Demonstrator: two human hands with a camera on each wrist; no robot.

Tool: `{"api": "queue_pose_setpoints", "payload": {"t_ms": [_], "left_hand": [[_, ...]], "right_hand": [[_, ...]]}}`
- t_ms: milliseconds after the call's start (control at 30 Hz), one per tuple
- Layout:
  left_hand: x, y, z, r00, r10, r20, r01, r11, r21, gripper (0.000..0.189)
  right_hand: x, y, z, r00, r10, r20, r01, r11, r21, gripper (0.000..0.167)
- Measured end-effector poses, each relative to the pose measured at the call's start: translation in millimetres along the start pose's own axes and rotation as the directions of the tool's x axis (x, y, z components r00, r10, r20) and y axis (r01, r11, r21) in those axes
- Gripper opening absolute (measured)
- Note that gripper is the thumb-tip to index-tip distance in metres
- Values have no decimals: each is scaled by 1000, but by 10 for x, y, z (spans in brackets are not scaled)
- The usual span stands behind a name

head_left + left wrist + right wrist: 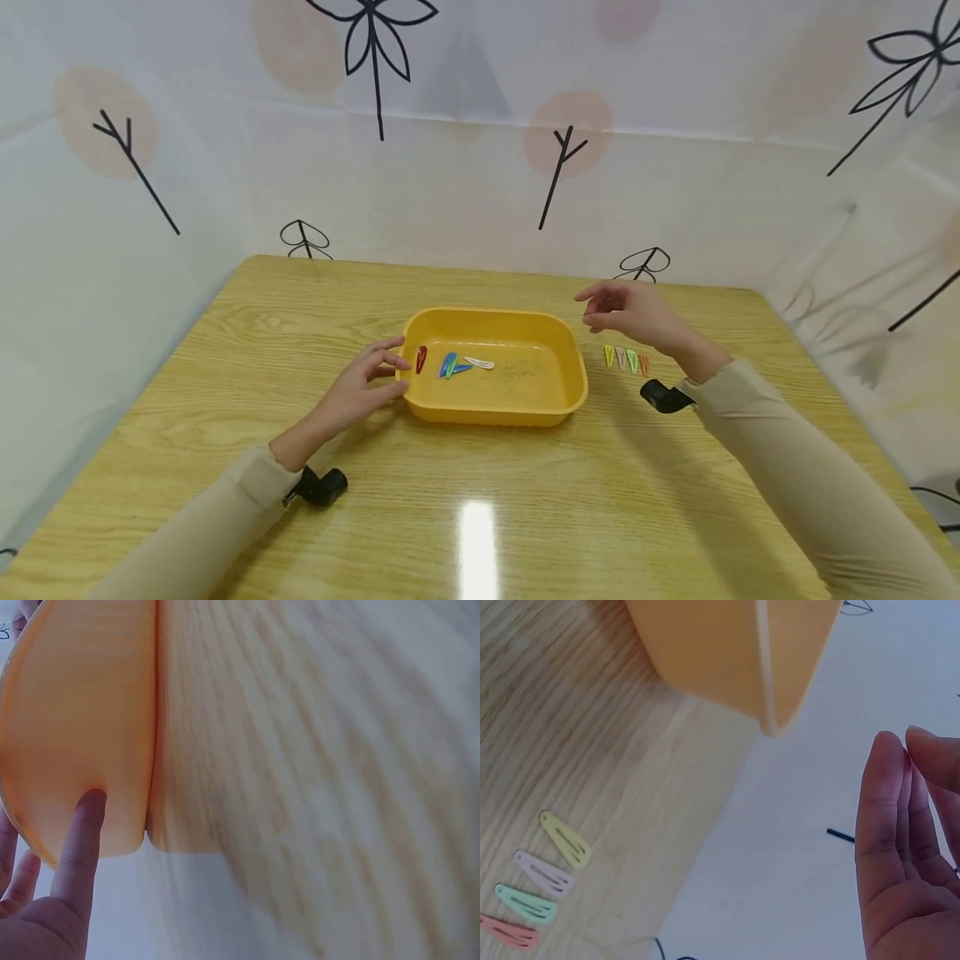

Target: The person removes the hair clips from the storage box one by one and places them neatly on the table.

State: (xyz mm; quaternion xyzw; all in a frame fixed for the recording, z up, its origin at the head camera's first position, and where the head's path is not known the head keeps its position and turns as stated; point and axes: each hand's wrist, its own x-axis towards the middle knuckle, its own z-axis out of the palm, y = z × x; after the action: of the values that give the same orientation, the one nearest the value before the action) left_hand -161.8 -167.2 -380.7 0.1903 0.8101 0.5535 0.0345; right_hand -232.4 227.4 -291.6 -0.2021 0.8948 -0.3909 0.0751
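My left hand (367,379) holds the left end of a yellow plastic tray (487,415), its fingers over the rim. In the left wrist view, the thumb (79,855) presses on the tray's outer wall. Inside, toward the left, lie a red hair clip (422,359), a white hair clip (480,363) and a small overlapping group of blue and green hair clips (450,366). Past the tray's right end my right hand (633,315) hovers in the air. Its thumb and fingertips are close together in the right wrist view, with nothing visible between them.
Right of the tray, a row on the wooden table (480,475) holds a yellow hair clip (565,840), a pale pink one (544,873), a mint green one (526,903) and a coral one (510,932). Behind the table hangs a patterned white cloth (465,192).
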Motion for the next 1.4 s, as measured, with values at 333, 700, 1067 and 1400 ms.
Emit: {"api": "queue_pose_setpoints", "payload": {"t_ms": [333,700,1067,1400], "left_hand": [[10,-36,1,1000,17,1,-17,1000,1,22],[13,-24,7,1000,31,1,-31,999,-11,22],[7,-32,9,1000,27,-4,-27,1000,-13,22],[16,-47,10,999,37,-8,-37,999,-8,22]], "right_hand": [[173,-96,104,999,0,44,-2,999,36,29],[375,-151,326,994,-38,105,22,989,144,29],[522,-270,586,962,-161,219,120,974,190,26],[746,-197,746,909,-254,331,245,967,70,20]]}}
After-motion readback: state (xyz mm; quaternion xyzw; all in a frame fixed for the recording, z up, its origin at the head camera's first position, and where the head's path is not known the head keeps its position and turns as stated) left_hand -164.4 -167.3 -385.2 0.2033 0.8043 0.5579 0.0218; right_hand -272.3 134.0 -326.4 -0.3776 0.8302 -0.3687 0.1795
